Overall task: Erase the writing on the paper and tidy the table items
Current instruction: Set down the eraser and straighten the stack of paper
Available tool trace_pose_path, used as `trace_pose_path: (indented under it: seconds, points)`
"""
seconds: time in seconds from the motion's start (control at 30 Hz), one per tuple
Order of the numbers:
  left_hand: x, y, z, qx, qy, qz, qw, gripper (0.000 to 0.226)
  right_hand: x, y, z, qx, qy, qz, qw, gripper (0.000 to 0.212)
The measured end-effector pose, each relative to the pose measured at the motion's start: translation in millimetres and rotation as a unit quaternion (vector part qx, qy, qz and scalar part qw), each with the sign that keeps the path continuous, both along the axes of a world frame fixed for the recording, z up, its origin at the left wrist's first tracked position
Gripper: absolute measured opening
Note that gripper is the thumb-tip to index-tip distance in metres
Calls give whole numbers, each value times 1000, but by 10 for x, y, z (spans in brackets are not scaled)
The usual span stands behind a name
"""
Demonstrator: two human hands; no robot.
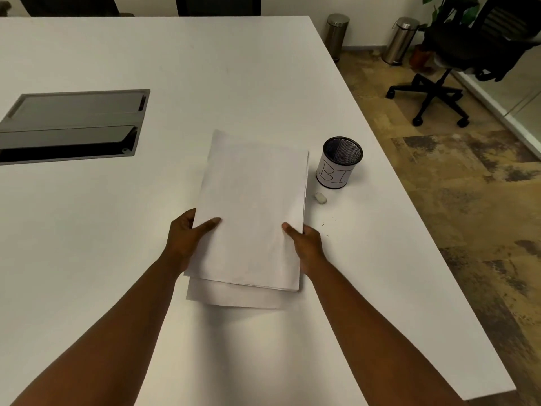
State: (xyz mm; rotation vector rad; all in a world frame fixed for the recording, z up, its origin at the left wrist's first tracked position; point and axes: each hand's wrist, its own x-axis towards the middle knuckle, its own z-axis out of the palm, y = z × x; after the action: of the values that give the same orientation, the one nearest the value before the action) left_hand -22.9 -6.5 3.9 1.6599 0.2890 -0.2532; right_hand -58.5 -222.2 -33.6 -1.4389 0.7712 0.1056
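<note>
A stack of white paper sheets (251,206) is held over the middle of the white table (205,68), its top sheet blank. My left hand (187,238) grips the stack's left edge with the thumb on top. My right hand (304,244) grips the right edge the same way. One sheet sticks out below the stack's near edge. A small white eraser (320,198) lies on the table just right of the stack. Behind it stands a black mesh cup (339,162) with a white label lettered "BI", and no contents show inside.
A dark recessed cable box (70,124) is set into the table at the left. The table's right edge runs diagonally past the cup. On the floor beyond are a black office chair (456,63), two steel bins (336,33) and a plant.
</note>
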Motion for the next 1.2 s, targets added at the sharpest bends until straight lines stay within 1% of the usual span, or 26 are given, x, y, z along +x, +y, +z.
trace_pose_path:
  seconds: [0.03, 0.07, 0.13, 0.2, 0.23, 0.27, 0.33, 0.4, 0.43, 0.47, 0.5, 0.53, 0.57, 0.6, 0.63, 0.67, 0.7, 0.73, 0.77, 0.8, 0.87, 0.97, 1.07, 1.1, 1.13, 1.2]
  points:
    - [39, -21, 18, -16, 12, -6, 1000, 6, -5, -4, -6, 23, 14, -1, 1000, 30]
    - [72, -35, 50, -35, 27, -12, 999, 8, -16, 9, -14, 36, 28, 5, 999, 30]
    - [163, -25, 104, -64, 63, -63, 994, 6, -31, 27, -51, 51, 27, 13, 998, 33]
    - [242, 16, 139, -63, 120, -119, 984, 36, -49, 55, -44, 57, 5, 15, 998, 39]
    - [260, 36, 159, -49, 147, -133, 979, 41, -55, 65, -16, 54, -7, 21, 998, 42]
    - [265, 54, 180, -34, 160, -139, 977, 38, -58, 73, 11, 45, -11, 27, 999, 46]
    - [284, 106, 173, -14, 138, -131, 982, 26, -60, 65, 100, 68, -35, 41, 996, 41]
    - [288, 151, 169, -36, 88, -104, 990, 21, -56, 9, 161, 195, -77, 45, 977, 30]
    - [298, 174, 167, -63, 66, -77, 993, 19, -65, -19, 164, 257, -94, 16, 962, 38]
    - [306, 189, 178, -90, 49, -47, 994, 16, -75, -12, 127, 267, -98, -20, 958, 44]
    - [317, 198, 187, -112, 35, -20, 993, 15, -104, 36, 123, 270, -116, -41, 955, 45]
    - [321, 200, 194, -128, 23, 1, 992, 16, -170, 114, 107, 198, -122, -14, 972, 40]
    - [329, 194, 190, -138, 12, 17, 990, 17, -237, 197, 79, 58, -130, 24, 989, 32]
    - [334, 187, 180, -147, 2, 33, 989, 17, -298, 284, -14, -117, -161, 97, 975, 24]
    - [332, 181, 169, -156, -4, 50, 987, 17, -361, 407, -111, -254, -206, 226, 918, 28]
    - [324, 173, 159, -166, -7, 66, 984, 17, -407, 482, -199, -346, -229, 378, 827, 37]
    - [313, 176, 144, -174, -10, 77, 982, 17, -425, 537, -282, -390, -217, 487, 751, 46]
    - [298, 172, 128, -178, -10, 86, 980, 18, -440, 553, -356, -440, -203, 530, 696, 53]
    - [282, 173, 116, -178, -11, 92, 980, 19, -449, 532, -411, -501, -193, 533, 654, 59]
    - [267, 183, 91, -175, -11, 97, 980, 20, -437, 493, -464, -546, -154, 520, 639, 65]
    - [250, 226, 26, -169, -9, 106, 980, 20, -387, 306, -520, -573, -98, 463, 669, 74]
    - [192, 318, -73, -161, 7, 98, 982, 19, -312, -63, -544, -600, -10, 366, 712, 76]
    - [69, 414, -197, -119, 44, 84, 988, 19, -291, -174, -478, -601, 38, 282, 747, 78]
    - [27, 447, -234, -106, 58, 80, 989, 22, -282, -161, -466, -597, 35, 281, 750, 79]
    - [-11, 469, -262, -92, 73, 76, 990, 28, -272, -143, -470, -600, 18, 296, 743, 79]
    - [-69, 496, -313, -71, 99, 79, 989, 41, -268, -150, -504, -613, -28, 328, 718, 79]
